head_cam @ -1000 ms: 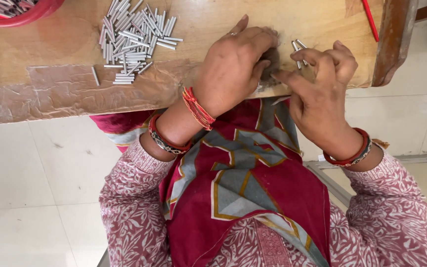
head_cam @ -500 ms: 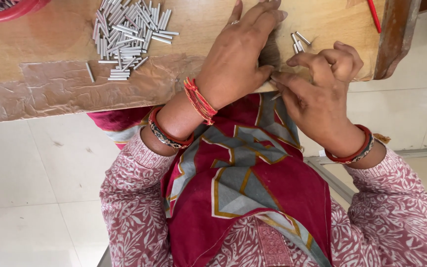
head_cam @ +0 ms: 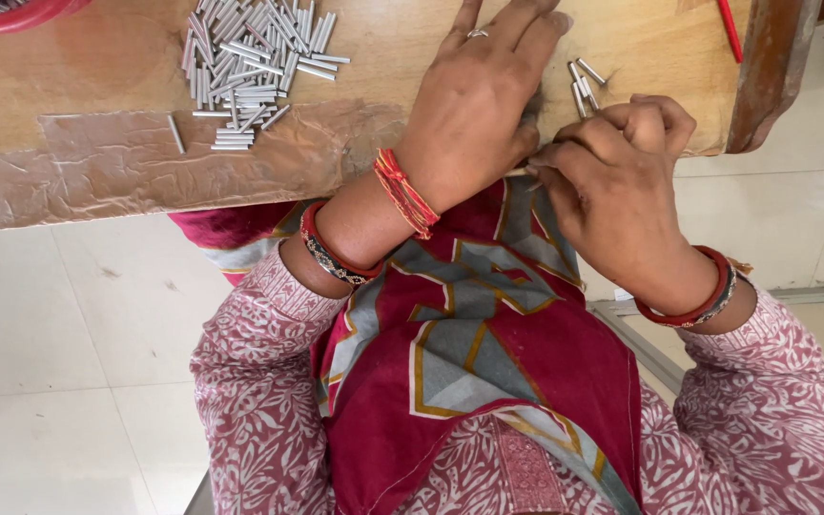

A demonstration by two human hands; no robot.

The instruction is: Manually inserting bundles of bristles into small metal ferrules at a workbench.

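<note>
My left hand (head_cam: 474, 105) lies palm down on the wooden table (head_cam: 97, 67), fingers stretched away from me, a ring on one finger. Its heel is at the table's near edge. I see nothing gripped under it. My right hand (head_cam: 612, 176) is pinched shut at the table edge, right against my left hand, with a thin metal piece (head_cam: 519, 173) just showing at the fingertips. A few short metal tubes (head_cam: 581, 84) lie on the table just beyond my right hand.
A loose pile of several short metal tubes (head_cam: 250, 52) lies on the table to the left, above a taped patch (head_cam: 145, 157). A red bowl's rim (head_cam: 11, 14) shows at the top left. A red stick (head_cam: 729, 27) and a wooden post (head_cam: 765, 76) are at the right.
My left hand has slid further onto the table and its fingers have straightened. My right hand has stayed pinched at the table edge.
</note>
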